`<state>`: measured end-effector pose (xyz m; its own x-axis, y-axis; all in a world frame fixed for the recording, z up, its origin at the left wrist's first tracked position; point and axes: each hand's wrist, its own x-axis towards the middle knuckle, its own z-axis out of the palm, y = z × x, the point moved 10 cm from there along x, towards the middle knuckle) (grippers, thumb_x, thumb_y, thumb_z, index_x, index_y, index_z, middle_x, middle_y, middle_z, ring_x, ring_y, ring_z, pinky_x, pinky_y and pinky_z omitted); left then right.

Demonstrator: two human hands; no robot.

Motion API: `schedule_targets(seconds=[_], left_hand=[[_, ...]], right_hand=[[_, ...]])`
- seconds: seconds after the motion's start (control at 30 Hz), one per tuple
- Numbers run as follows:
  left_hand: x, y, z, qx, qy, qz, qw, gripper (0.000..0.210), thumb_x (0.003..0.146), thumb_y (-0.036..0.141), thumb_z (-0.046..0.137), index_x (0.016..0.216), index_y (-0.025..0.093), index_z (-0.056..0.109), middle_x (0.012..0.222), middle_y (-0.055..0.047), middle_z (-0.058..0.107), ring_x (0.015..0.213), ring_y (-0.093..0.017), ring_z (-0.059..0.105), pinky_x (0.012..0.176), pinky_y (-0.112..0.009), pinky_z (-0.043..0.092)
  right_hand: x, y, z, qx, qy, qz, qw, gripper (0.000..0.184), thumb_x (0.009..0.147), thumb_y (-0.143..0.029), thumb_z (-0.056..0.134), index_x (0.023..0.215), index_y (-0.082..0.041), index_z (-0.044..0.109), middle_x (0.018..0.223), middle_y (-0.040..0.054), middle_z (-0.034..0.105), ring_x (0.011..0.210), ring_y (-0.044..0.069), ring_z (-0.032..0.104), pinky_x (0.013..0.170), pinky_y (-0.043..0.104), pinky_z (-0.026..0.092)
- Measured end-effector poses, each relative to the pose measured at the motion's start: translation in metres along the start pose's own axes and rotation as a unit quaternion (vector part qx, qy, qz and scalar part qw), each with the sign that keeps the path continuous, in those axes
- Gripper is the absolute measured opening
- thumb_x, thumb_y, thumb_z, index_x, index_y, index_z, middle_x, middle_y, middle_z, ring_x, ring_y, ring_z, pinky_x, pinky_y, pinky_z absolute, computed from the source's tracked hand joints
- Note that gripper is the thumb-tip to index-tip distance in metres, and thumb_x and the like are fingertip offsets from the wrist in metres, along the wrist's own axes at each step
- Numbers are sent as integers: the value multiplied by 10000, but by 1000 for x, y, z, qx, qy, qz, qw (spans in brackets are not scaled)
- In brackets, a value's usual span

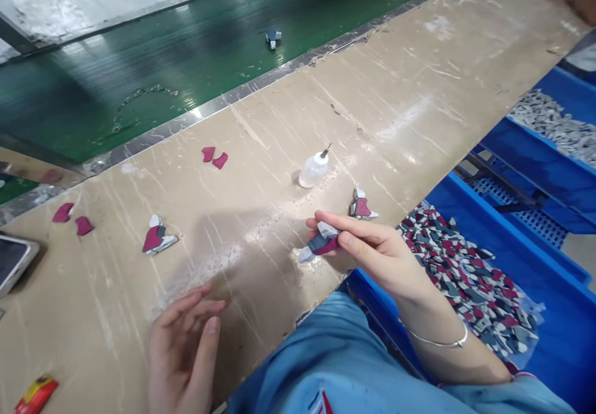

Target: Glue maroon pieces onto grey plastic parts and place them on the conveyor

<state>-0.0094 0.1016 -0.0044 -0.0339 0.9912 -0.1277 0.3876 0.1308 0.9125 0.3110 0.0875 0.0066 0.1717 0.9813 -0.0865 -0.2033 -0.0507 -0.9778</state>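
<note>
Between the thumb and fingers of my right hand [372,243] is a small ice-skate-shaped piece [321,240] in maroon, dark grey and white, held just above the bench. My left hand [189,346] rests low at the bench's near side, fingers apart and holding nothing. Beyond the held piece stands a small squeeze bottle [313,169] with a thin needle tip. One skate-shaped piece [361,205] lies right of the bottle, near the bench edge. Another skate-shaped piece [157,235] lies beyond my left hand. Loose maroon parts [214,157] lie farther back.
A green conveyor belt [209,66] carrying a few small pieces [272,38] runs along the far side. At right, a blue bin [554,339] contains many skate-shaped pieces; another blue bin [503,138] has pale parts. A phone [16,262] and a red-yellow object [36,395] lie at left.
</note>
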Motion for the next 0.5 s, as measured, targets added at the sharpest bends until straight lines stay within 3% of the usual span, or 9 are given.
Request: schedule_targets(seconds=[0.17,0.3,0.5], left_hand=[[-4,5,7,-6,-16,14,1000,221,970,376,781,1145,265,705,1181,-56,802,940,-186,824,892,-281,695],[-6,4,11,4,-18,11,1000,212,994,390,765,1165,278,707,1202,-54,795,1006,-175,812,974,-273,667],[-6,0,9,-2,-24,12,1000,224,987,396,779,1162,275,710,1193,-63,794,1011,-188,810,955,-281,673]], right_hand=[[-2,0,24,74,-45,17,996,255,998,-404,820,1253,-413,818,1303,20,829,1129,214,844,970,321,718],[-2,-5,26,41,-27,-26,998,228,992,-380,830,1219,-373,846,1216,36,864,1103,208,849,984,314,711],[-5,-10,26,0,5,-72,997,219,1010,-403,801,1197,-312,870,1090,69,885,958,213,863,856,320,742]])
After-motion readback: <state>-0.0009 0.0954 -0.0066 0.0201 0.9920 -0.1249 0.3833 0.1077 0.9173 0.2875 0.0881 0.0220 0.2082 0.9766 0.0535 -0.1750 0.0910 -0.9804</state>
